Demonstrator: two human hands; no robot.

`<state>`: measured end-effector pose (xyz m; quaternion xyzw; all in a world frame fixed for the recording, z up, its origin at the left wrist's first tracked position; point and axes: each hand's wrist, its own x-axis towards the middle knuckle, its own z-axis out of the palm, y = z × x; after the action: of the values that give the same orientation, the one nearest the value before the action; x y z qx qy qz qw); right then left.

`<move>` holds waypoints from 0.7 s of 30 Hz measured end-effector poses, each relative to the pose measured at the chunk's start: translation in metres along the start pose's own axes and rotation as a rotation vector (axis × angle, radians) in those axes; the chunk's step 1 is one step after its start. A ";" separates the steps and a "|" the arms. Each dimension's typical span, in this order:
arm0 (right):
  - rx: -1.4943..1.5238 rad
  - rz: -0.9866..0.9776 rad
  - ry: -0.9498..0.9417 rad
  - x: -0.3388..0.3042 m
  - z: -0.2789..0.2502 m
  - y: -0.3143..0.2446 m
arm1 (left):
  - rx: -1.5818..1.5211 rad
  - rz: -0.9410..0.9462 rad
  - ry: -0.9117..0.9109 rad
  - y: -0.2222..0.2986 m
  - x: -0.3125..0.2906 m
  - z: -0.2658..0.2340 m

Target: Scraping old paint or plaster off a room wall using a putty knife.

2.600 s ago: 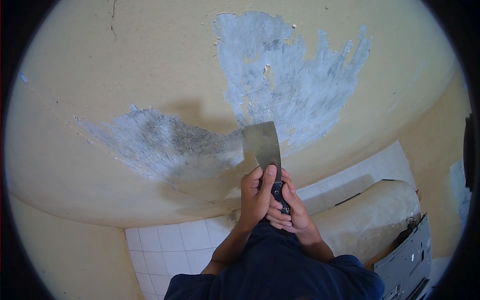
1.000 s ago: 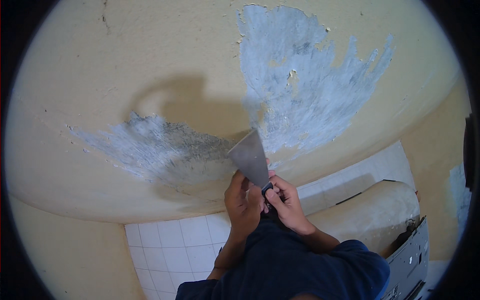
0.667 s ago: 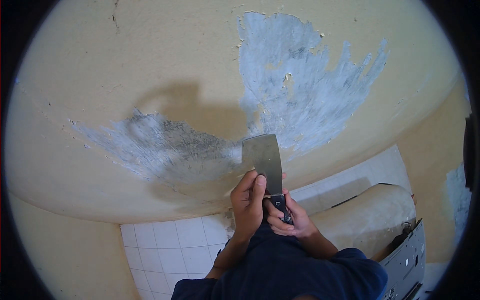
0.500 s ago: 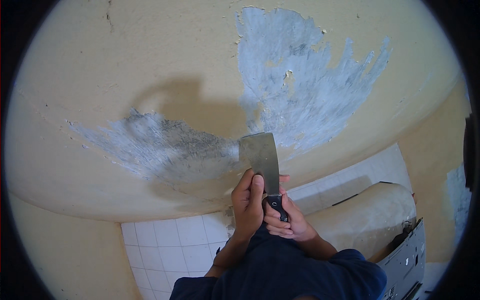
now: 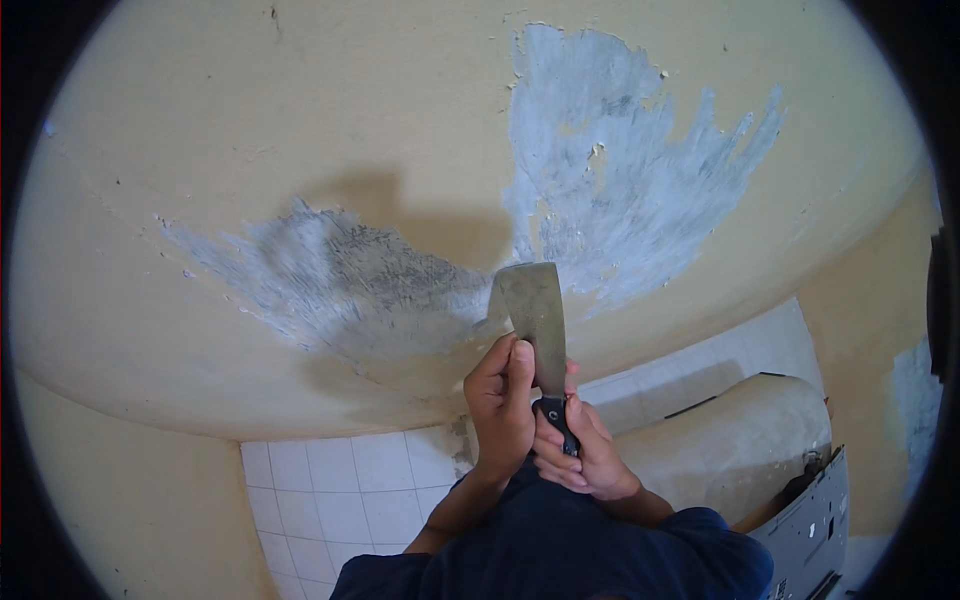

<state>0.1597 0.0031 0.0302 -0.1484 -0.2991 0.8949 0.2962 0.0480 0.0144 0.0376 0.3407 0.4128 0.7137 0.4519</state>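
Note:
A wide putty knife [image 5: 540,310] with a metal blade and a black handle points up at the cream wall in front of me. My right hand [image 5: 592,455] is closed round its handle. On the blade's left edge, my left hand [image 5: 503,408] pinches with thumb and fingers. The blade's wide end lies at the lower corner of a large bare grey-white patch [image 5: 620,180], where it meets a second scraped patch [image 5: 370,270] on the left. Whether the edge touches the wall is hard to tell.
Cream paint [image 5: 200,130] surrounds the patches, and a shadow falls across the left one. White floor tiles [image 5: 340,490] lie below to the left. At lower right are a pale rounded object [image 5: 735,425] and a grey panel [image 5: 815,525].
The view has shifted a little, so the patches sit farther right. The putty knife has moved slightly right in the picture, with both hands keeping their hold.

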 end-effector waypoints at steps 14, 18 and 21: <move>-0.197 0.004 0.135 0.012 -0.066 0.071 | -0.069 -0.090 0.098 -0.094 -0.025 -0.080; -0.071 0.306 0.186 -0.010 -0.073 0.112 | 0.112 -0.214 0.167 -0.130 -0.085 -0.133; -0.236 0.377 0.058 -0.020 -0.077 0.140 | 0.186 -0.274 0.227 -0.135 -0.111 -0.150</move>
<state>0.1479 -0.0657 -0.1156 -0.2609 -0.3600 0.8886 0.1129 0.0080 -0.0964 -0.1606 0.2390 0.5675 0.6383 0.4619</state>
